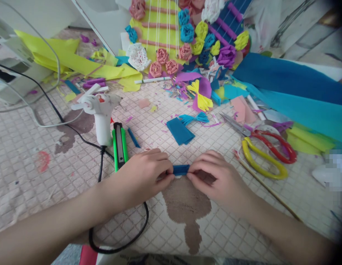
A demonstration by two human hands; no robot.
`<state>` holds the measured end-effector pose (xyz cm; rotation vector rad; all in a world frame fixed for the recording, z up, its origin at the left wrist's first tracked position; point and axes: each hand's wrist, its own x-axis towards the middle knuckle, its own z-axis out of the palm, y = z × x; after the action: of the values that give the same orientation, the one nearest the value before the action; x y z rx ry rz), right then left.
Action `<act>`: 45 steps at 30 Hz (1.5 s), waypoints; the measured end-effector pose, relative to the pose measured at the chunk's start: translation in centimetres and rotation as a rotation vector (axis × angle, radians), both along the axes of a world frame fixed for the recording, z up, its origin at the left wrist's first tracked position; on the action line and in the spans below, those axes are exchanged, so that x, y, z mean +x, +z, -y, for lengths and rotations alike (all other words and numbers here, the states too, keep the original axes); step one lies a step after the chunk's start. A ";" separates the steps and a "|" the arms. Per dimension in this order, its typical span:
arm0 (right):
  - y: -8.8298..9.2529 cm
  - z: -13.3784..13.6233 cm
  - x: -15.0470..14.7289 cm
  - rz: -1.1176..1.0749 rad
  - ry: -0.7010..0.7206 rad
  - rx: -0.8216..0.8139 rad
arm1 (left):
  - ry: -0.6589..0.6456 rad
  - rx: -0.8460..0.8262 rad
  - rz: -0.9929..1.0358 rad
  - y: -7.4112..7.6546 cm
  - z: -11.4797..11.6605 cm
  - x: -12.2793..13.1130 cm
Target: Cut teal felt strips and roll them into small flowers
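Between my two hands a narrow folded strip of dark blue paper (181, 170) is held level, just above the patterned table cover. My left hand (151, 171) pinches its left end between thumb and fingers. At the other end my right hand (212, 173) pinches it the same way. Beyond the hands lies a flat folded piece of blue paper (180, 131), with a pleated light blue bow (197, 118) touching its far edge. A green box cutter (120, 145) rests close to my left wrist, and a small blue paper strip (133, 137) lies beside it.
A white glue gun (100, 114) stands at left, its black cord (146, 221) looping under my left arm. Scissors (259, 147) and a thin stick (270, 187) lie at right. Paper scraps, a yellow bow (200, 96) and flower-covered paper pieces (162, 33) fill the back.
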<state>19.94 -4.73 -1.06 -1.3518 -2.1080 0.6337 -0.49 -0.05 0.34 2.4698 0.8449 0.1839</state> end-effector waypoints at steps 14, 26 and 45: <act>0.0 -0.1 -0.6 0.021 -0.062 -0.017 | 0.144 -0.062 0.014 0.3 0.3 0.6; 0.1 0.2 -0.3 0.010 -0.042 -0.044 | 0.141 -0.026 0.026 0.1 0.3 0.7; -0.3 0.3 -0.9 0.142 -0.128 -0.019 | 0.194 0.001 0.001 -0.1 0.6 0.9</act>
<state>19.04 -5.05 -1.33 -1.5696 -2.1087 0.5205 0.38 -0.68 0.20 2.3862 1.0846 0.2531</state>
